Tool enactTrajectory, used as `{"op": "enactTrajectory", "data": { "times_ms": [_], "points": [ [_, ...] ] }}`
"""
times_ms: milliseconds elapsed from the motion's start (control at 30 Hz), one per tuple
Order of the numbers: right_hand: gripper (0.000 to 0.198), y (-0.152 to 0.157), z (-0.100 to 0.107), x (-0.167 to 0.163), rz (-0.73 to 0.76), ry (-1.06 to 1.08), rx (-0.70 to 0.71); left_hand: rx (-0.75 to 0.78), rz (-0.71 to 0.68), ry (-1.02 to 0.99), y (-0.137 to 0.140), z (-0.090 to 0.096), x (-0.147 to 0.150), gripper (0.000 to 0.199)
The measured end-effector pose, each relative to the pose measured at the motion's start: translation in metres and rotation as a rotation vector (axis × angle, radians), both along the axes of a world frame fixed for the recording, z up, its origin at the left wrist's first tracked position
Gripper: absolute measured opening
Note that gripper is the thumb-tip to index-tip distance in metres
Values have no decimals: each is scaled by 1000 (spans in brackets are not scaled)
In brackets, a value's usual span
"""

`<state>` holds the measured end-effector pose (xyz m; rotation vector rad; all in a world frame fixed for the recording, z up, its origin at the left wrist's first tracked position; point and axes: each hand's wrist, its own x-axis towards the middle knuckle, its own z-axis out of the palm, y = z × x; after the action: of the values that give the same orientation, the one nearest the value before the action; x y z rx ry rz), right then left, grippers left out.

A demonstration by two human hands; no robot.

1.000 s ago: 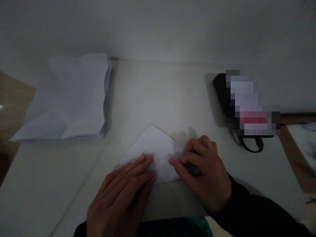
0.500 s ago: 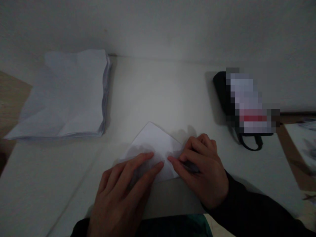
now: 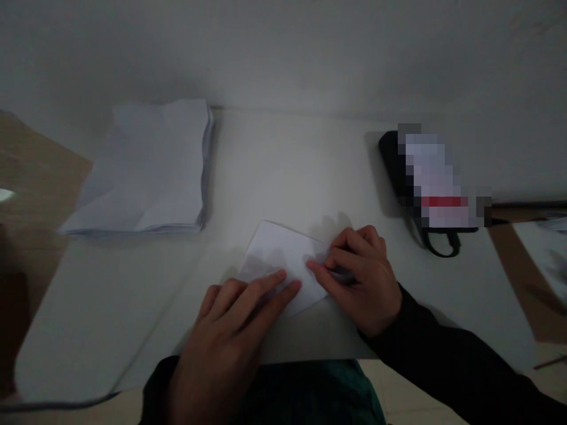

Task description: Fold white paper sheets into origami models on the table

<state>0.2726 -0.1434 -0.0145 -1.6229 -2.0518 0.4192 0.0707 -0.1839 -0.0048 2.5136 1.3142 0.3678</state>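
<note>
- Across the whole lower and middle frame runs a white table [image 3: 110,307], its far edge meeting a pale wall [image 3: 283,47] that fills the top of the frame.
- In the upper left of the frame, on the table, lies a stack of white paper sheets [image 3: 150,171], the top sheet creased and the edges uneven on the right side.
- At the right of the frame, well apart from the stack, stands a dark pouch [image 3: 398,171] with a black strap looping toward the lower edge; most of its front is blurred out and cannot be read.
- At the far right edge a brown surface [image 3: 518,277] shows with a sheet of paper partly in view on it.
- In the lower centre, the left hand [image 3: 230,330] lies flat and spread, palm down, its fingertips pressing on the near left part of the folded paper; it grasps nothing.
- Right of centre, the right hand [image 3: 363,283], in a dark sleeve, is loosely curled, index finger stretched out and pressing on the paper's right edge; the fingers pinch nothing that can be seen.
- Between the two hands, at the centre of the frame, the folded white paper [image 3: 283,260] lies flat on the table, its far corner pointing to the upper left.
</note>
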Motion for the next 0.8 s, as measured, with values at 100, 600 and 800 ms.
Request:
{"op": "enactTrajectory", "data": {
  "times_ms": [100,600,800],
  "points": [
    [28,0,0,0,3,-10,4,12,-6,-20,5,0,3,44],
    [29,0,-2,3,15,-18,11,-151,-81,-218,13,-3,5,33],
    [30,0,-2,2,3,-15,9,-142,-88,-215,15,-2,3,28]
  ]
}}
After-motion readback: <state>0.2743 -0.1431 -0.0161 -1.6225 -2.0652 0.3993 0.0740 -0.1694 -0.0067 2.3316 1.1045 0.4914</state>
